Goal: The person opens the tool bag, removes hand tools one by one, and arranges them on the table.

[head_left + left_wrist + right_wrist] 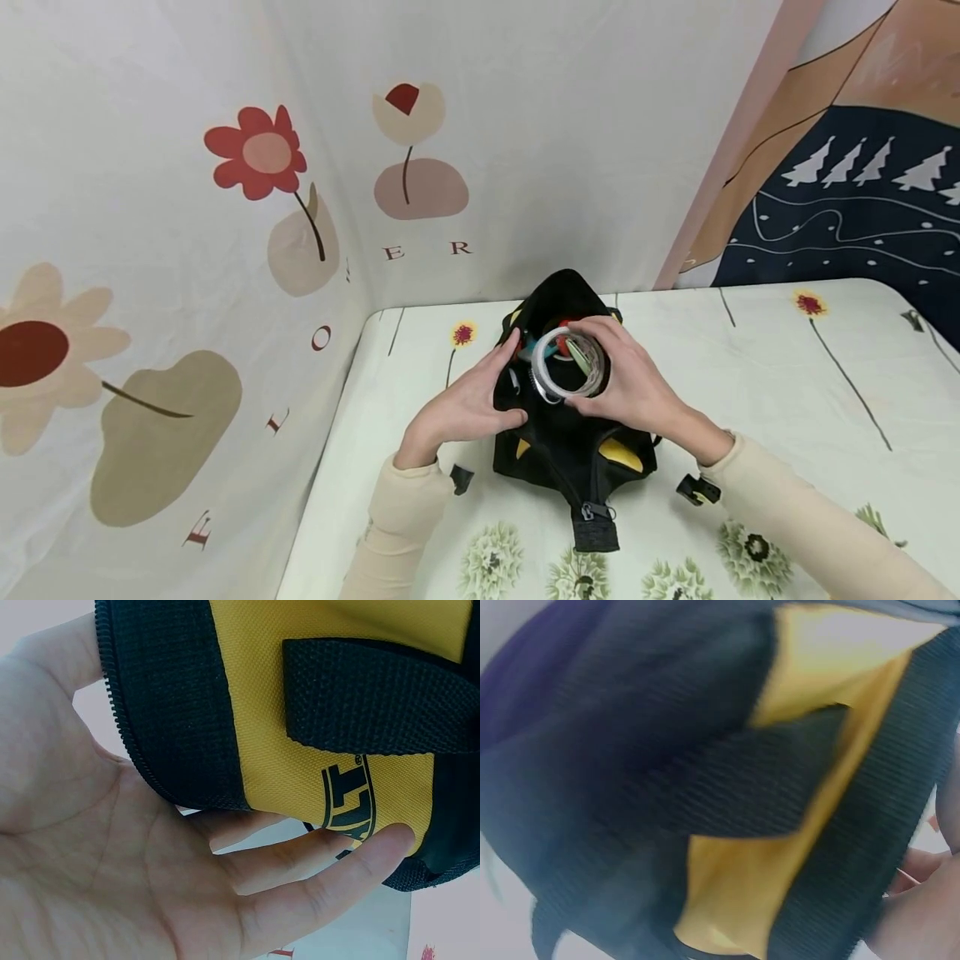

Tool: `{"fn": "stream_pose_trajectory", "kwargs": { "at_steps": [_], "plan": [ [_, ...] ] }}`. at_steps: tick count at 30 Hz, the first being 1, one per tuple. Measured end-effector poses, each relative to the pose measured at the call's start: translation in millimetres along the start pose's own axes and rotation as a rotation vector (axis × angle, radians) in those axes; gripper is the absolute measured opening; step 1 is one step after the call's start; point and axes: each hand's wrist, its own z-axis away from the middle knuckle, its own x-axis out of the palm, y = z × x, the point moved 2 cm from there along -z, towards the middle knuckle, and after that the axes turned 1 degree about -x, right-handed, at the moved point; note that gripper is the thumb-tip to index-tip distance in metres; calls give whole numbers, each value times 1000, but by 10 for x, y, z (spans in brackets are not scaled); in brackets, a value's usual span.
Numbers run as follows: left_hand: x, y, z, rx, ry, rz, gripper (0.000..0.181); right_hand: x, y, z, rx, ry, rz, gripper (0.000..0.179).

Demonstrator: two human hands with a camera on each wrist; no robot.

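A black and yellow zip tool bag (pixel 543 454) stands open on the table, its mouth facing up. My right hand (pixel 636 379) holds a roll of clear tape (pixel 541 367) at the bag's mouth, thumb and fingers around its outer side. On the bag's left rim my left hand (pixel 474 404) keeps a grip, thumb over the edge. The left wrist view shows its fingers (pixel 322 892) against the yellow side, below a black webbing strap (pixel 367 697). Red and teal items, partly hidden by the roll, lie inside the bag. In the right wrist view the bag is blurred and the roll is hidden.
The table (pixel 750 358) has a flower-print cover. A black buckle (pixel 698 490) lies right of the bag, and a small black strap end (pixel 461 479) lies to its left. Printed cloth walls (pixel 540 125) rise behind and at the left.
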Motion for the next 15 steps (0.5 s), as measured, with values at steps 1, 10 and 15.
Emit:
{"fn": "stream_pose_trajectory", "kwargs": {
  "at_steps": [1,10,15],
  "plan": [
    [1,-1,-3,-1,-2,0,108,-28,-10,-3,4,7,-1,97],
    [2,-3,-10,-4,-6,-12,109,-374,-44,-10,11,107,41,95],
    [-4,0,0,-13,-17,-7,109,-512,-4,19,41,146,58,92]
  ]
}}
